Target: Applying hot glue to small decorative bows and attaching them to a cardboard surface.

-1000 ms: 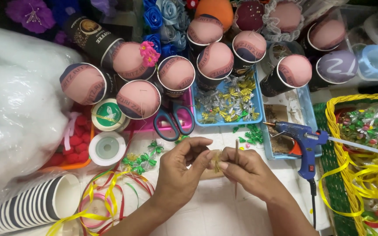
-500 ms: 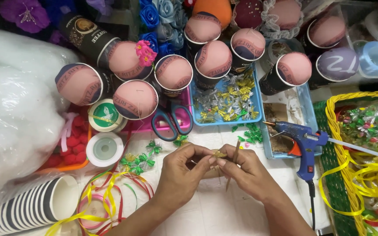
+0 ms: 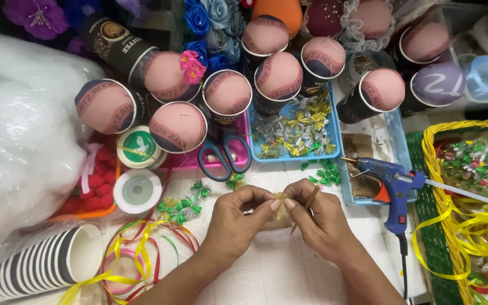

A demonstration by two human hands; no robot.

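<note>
While many finished foil bows fill the blue tray (image 3: 334,148), both hands, left hand (image 3: 238,220) and right hand (image 3: 323,217), pinch one unfinished gold bow (image 3: 280,203) near the tabletop's middle.

around the worktable

scissors (image 3: 223,160) lie beside a blue tray (image 3: 334,148) of shiny foil bows. a blue glue gun (image 3: 393,183) rests near a yellow-rimmed basket (image 3: 433,169). a stack of paper cups (image 3: 35,268) lies on its side by loose ribbon (image 3: 136,257), two tape rolls (image 3: 138,169) above.

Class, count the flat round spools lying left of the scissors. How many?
2: a green-labelled spool just left of the scissors, and a white spool below it. Others may be hidden.
</note>
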